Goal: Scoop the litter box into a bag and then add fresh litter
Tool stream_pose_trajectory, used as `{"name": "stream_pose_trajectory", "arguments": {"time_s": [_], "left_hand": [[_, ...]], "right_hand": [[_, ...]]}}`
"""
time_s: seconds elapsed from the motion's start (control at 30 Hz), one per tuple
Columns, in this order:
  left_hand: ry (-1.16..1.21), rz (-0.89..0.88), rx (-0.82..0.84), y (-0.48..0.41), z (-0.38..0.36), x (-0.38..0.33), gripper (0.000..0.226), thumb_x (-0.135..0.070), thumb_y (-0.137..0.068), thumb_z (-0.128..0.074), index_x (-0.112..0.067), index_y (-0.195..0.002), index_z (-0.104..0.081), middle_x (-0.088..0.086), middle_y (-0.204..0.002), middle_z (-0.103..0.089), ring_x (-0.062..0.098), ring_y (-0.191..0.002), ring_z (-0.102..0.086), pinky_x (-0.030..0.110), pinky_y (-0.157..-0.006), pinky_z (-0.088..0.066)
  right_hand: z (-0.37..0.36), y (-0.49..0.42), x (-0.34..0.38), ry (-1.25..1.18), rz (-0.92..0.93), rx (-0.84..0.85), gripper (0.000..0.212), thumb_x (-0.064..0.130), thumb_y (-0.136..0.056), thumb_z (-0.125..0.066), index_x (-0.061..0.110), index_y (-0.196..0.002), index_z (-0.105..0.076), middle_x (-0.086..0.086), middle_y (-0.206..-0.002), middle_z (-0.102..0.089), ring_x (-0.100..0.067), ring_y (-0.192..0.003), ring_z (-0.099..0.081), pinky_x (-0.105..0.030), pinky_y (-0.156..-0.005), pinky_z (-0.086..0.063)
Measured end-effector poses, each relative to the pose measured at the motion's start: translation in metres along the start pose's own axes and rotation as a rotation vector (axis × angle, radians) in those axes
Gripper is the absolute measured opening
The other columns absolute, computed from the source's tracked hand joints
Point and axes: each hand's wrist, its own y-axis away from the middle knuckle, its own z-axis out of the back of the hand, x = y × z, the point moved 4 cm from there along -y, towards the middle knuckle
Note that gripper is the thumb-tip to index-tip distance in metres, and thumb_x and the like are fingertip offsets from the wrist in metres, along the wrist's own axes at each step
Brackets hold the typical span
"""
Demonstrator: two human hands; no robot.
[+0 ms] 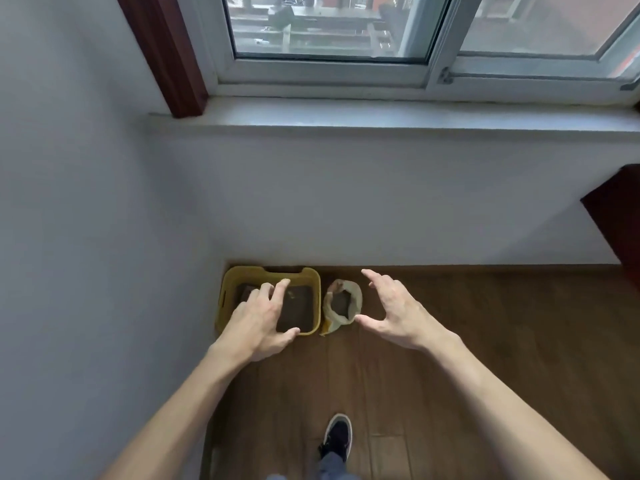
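Item 1, left wall: plain and pale. It meets the window wall in a corner.

Item 2, litter box: yellow, on the floor, tucked into that corner. Its left side is close to the left wall and its back is against the wall under the window sill. I see dark litter inside. I cannot make out a darker shape at its back left.

Item 3, left hand: held out palm down, overlapping the litter box in my view. The fingers are loosely spread and slightly bent, the thumb is out to the side, and it holds nothing.

Item 4, bag: beige, just beside the litter box on its right. Its mouth is rolled open, with dark contents showing.

Item 5, right hand: held out to the right of the bag. The fingers are spread wide, the thumb points toward the bag, and it holds nothing.

Item 6, open room: bare wooden floor stretches right of the bag and back toward my shoe. A dark red cabinet juts in at the far right edge.
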Motion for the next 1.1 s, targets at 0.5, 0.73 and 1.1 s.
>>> {"name": "stream_pose_trajectory", "arguments": {"time_s": [0.5,0.73,1.1], "left_hand": [[-0.019,0.027,0.094,-0.087,-0.06,0.024,0.091,-0.061,-0.085,-0.055,-0.024,-0.153,-0.007,0.005,-0.146,-0.038,0.022,-0.127,-0.046,0.033,-0.099,-0.049],[-0.024,0.002,0.158,-0.136,-0.139,0.044,0.092,-0.059,-0.085,-0.057,-0.026,-0.153,-0.005,0.009,-0.151,-0.034,0.027,-0.133,-0.043,0.04,-0.102,-0.048],[0.016,-0.023,0.206,-0.209,-0.293,0.079,0.094,-0.056,-0.084,-0.063,-0.028,-0.152,-0.006,0.007,-0.154,-0.031,0.026,-0.135,-0.043,0.042,-0.102,-0.048]], "right_hand": [[-0.054,-0.079,-0.068,-0.092,-0.051,0.054,0.083,0.046,-0.086,-0.065,0.025,-0.152,-0.019,0.001,-0.135,-0.046,-0.015,-0.122,-0.042,-0.033,-0.101,-0.043],[-0.122,-0.116,-0.118,-0.053,-0.103,0.049,0.082,0.047,-0.086,-0.064,0.025,-0.151,-0.019,-0.003,-0.135,-0.046,-0.017,-0.121,-0.044,-0.032,-0.096,-0.046],[-0.263,-0.169,-0.213,-0.025,-0.151,0.105,0.083,0.048,-0.087,-0.063,0.025,-0.151,-0.017,-0.005,-0.147,-0.039,-0.023,-0.131,-0.04,-0.038,-0.1,-0.046]]}}
